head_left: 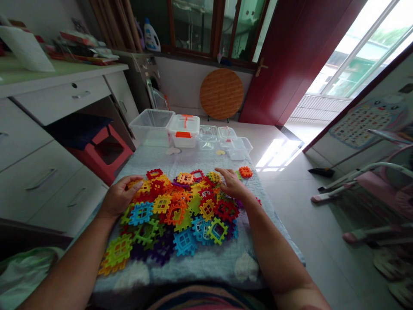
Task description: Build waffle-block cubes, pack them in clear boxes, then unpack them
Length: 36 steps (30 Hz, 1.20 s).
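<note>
A heap of colourful plastic interlocking building pieces (pixel 177 213), square with notched edges and some with window-like grids, lies on the cloth-covered table (pixel 222 269). My left hand (pixel 120 196) is at the heap's left edge, thumb and forefinger apart around yellow and orange pieces; its lower fingers are partly hidden. On the right side, my right hand (pixel 231 183) touches the pieces, forefinger stretched out and the other fingertips partly hidden. Just beyond it sits a round-looking orange piece (pixel 245 172). Nearest me on the left is a lime-green piece (pixel 119 250) over a yellow-orange one.
Along the table's far edge stand an open clear bin (pixel 151 125), a lidded box with orange clips (pixel 184 131) and several smaller clear containers (pixel 239 147). A red stool (pixel 112 148) is at the left by white drawers. A pink folding chair (pixel 387 185) stands right.
</note>
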{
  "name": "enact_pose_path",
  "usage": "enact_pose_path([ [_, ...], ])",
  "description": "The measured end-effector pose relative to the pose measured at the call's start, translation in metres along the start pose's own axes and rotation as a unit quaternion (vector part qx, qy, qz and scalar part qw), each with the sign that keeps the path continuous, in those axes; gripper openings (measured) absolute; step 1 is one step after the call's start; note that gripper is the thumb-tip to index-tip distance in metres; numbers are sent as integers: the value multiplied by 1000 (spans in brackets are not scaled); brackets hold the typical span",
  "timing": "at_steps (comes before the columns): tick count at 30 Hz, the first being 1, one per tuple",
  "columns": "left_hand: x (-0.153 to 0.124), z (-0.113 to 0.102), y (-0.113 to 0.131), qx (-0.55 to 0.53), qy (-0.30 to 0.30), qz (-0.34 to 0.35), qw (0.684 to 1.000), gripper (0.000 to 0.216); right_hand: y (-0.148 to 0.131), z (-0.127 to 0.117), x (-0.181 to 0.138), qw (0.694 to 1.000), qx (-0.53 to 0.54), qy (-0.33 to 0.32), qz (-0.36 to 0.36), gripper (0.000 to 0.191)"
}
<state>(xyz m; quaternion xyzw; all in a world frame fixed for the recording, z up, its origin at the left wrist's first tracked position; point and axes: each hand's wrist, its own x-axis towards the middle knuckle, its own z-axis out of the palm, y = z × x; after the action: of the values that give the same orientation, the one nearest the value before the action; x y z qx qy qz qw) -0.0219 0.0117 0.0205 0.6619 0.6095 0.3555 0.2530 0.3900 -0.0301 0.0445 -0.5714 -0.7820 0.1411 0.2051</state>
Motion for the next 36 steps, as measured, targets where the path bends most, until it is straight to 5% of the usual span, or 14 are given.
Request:
enact_pose_path([
  [4,0,0,-4,0,1,5,1000,48,0,9,9,1000,11,-21,1,64],
  [11,0,0,-1,5,3,7,1000,47,0,7,8,991,120,52,16,54],
  [18,-2,-1,2,-2,6,2,1000,47,-14,4,10,933,358,20,23,46],
  [22,-1,0,-1,1,2,4,1000,46,-2,-2,7,965,233,80,89,29],
  [26,-1,-1,-2,-5,-2,9,1000,46,1,0,3,995,77,45,51,40],
  [30,-2,-1,1,3,-2,3,1000,46,-1,10,7,999,48,4,13,55],
  [36,-2,-1,3,12,-1,2,1000,45,5,16,11,997,74,36,-13,43],
])
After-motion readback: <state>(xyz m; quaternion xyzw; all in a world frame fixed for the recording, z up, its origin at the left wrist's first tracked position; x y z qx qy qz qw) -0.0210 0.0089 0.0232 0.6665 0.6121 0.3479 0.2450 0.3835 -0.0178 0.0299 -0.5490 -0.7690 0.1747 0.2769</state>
